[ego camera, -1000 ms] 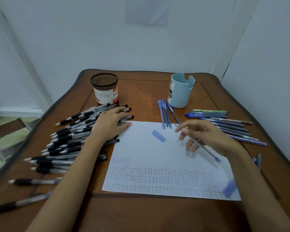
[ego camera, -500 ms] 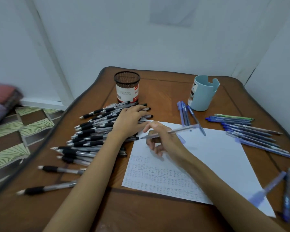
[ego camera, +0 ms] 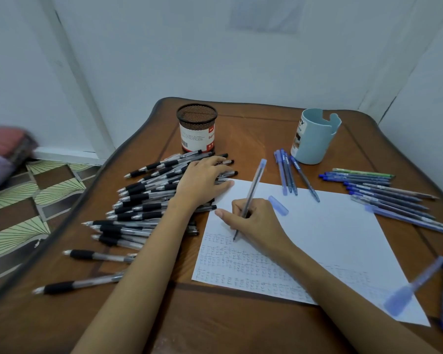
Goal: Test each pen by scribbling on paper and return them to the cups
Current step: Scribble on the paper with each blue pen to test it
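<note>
Pale walls (ego camera: 215, 60), brown wooden table (ego camera: 253, 129), patterned floor (ego camera: 23, 213) — dim, even light

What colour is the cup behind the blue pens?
The cup is light blue; the head view shows it best.

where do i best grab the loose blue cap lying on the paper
Pinch the blue cap across its middle, thumb and finger on its two long sides, from above. It lies flat on the paper, and the right hand holding the pen sits close on its left.
</note>
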### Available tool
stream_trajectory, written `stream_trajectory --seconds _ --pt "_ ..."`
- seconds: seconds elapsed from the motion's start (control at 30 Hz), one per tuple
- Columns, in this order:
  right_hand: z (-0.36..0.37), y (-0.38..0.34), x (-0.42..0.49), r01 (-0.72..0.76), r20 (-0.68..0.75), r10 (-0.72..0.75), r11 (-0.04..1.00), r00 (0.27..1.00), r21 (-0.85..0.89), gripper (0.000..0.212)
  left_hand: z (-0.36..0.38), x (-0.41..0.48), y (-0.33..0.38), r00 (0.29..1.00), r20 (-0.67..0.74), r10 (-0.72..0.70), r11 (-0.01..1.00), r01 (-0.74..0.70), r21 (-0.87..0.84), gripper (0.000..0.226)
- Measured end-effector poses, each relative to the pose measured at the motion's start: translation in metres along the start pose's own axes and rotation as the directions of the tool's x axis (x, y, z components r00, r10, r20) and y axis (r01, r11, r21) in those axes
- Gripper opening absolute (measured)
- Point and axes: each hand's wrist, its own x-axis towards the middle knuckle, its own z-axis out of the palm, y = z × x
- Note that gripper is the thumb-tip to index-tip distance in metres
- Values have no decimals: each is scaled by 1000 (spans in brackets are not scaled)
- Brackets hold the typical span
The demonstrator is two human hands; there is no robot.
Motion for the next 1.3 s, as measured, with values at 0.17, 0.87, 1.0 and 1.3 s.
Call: stream_trajectory --seconds 0.17,0.87,1.0,1.3 --pt "3 3 0 16 27 -14 998 1000 -61 41 0 0 0 1000 -7 6 1000 -6 2 42" --pt "2 6 4 40 -47 -42 998 998 -49 50 3 2 -4 1000 -9 6 1000 -6 1 43" --pt "2 6 3 63 -47 -66 996 997 -67 51 3 1 -2 1000 -10 15 1000 -15 7 42" --pt "3 7 2 68 -64 -70 997 995 -41 52 3 1 -3 1000 -9 4 1000 -4 -5 42"
